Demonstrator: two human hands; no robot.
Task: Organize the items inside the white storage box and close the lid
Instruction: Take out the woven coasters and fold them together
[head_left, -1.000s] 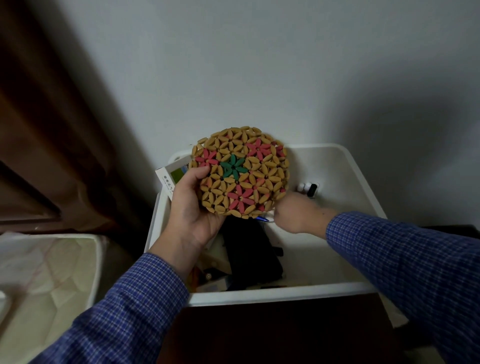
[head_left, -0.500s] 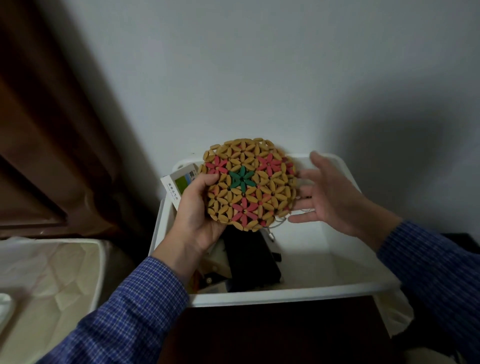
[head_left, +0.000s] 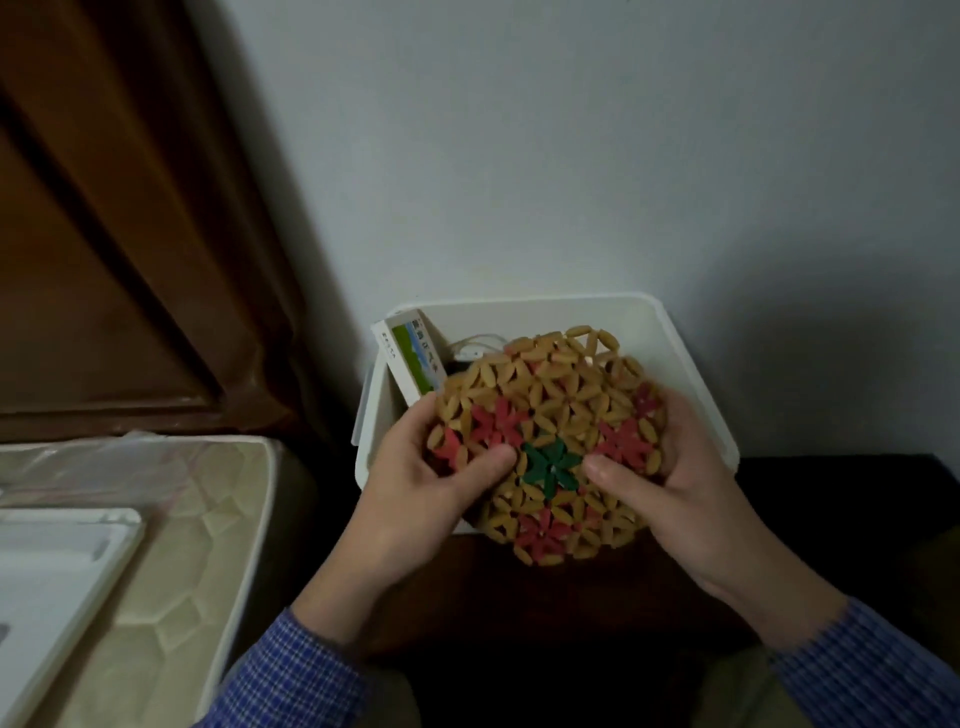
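Both hands held a round beaded mat (head_left: 550, 441), woven of tan bead petals with red flowers and one green flower at its middle, above the near half of the white storage box (head_left: 691, 364). The left hand (head_left: 415, 493) gripped the mat's left edge, its thumb pressed on the top face just left of the green flower and its fingers curled behind the rim. The right hand (head_left: 675, 483) gripped the mat's right edge the same way, thumb laid on top just right of the green flower, fingers wrapped round the far side. The mat hid most of the box's inside. At the box's far left corner a small carton (head_left: 413, 358) with a green printed panel stood tilted against the wall, and a white cord (head_left: 475, 343) showed just beside it. The box stood open against a pale wall (head_left: 571, 156). Well to the left of the box a flat white lid (head_left: 57, 582) lay on a quilted mattress (head_left: 182, 545).
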